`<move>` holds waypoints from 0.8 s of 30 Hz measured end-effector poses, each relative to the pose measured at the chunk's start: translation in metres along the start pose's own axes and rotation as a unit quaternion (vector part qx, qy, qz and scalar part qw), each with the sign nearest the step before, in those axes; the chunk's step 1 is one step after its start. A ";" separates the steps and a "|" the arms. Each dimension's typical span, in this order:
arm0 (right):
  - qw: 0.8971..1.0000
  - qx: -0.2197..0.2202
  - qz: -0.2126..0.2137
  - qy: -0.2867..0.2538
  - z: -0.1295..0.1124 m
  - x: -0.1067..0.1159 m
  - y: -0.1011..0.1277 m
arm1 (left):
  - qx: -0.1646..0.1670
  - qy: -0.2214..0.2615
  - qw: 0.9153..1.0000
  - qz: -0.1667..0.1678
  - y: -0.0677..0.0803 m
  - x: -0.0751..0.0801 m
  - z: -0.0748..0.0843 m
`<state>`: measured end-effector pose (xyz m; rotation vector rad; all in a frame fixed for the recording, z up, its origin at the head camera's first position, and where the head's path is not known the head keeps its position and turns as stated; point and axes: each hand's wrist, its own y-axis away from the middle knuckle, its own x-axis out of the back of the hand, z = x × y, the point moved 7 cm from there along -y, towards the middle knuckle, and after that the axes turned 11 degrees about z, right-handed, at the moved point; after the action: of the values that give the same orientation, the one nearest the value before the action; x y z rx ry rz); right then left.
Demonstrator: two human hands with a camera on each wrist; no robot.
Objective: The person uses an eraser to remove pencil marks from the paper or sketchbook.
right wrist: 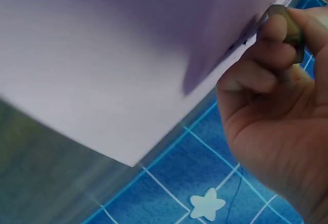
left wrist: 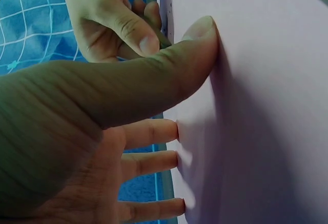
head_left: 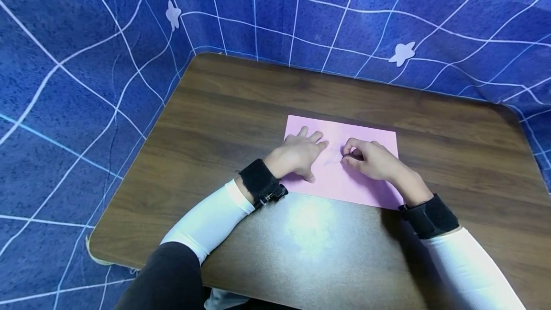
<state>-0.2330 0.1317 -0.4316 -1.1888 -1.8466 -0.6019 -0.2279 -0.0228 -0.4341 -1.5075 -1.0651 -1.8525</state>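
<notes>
A sheet of pink paper (head_left: 370,190) lies on the wooden table, with faint grey marks near its middle. My left hand (head_left: 300,153) rests on the left part of the sheet, fingers spread and fingertips touching it. At the marks, my right hand (head_left: 374,159) pinches a small dark block (right wrist: 293,32), which looks like an eraser, between thumb and curled fingers. Dark specks dot the paper (right wrist: 102,80) beside it in the right wrist view. Most of the eraser is hidden by the fingers in the head view.
The brown wooden table (head_left: 241,94) extends around the sheet on all sides. Blue cloth (head_left: 275,8) with white wavy lines and stars hangs behind the table and on its left. Black straps (head_left: 258,181) circle both wrists.
</notes>
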 end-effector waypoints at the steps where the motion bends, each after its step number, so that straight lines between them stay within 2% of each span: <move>1: 1.000 -0.011 0.002 0.001 0.003 0.000 0.000 | 0.000 -0.002 1.000 -0.001 0.000 0.000 0.000; 7: 0.998 -0.058 0.007 0.004 0.017 0.006 0.003 | 0.000 -0.003 1.000 -0.006 0.000 0.000 0.000; 14: 0.995 -0.092 0.021 0.016 0.033 0.020 0.008 | 0.003 -0.002 1.000 -0.003 0.000 0.001 0.001; 19: 0.993 -0.095 0.037 0.061 0.040 0.028 0.011 | 0.002 -0.003 1.000 -0.010 -0.002 0.000 0.002; 22: 0.991 -0.082 0.042 0.100 0.036 0.028 0.011 | 0.003 -0.001 1.000 -0.012 -0.001 0.000 0.001; 24: 0.991 -0.066 0.043 0.108 0.029 0.026 0.010 | 0.004 0.001 1.000 -0.010 -0.001 -0.001 0.000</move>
<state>-0.2410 0.1707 -0.4255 -1.2316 -1.5866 -0.7811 -0.2286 -0.0219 -0.4350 -1.4951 -1.0887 -1.8617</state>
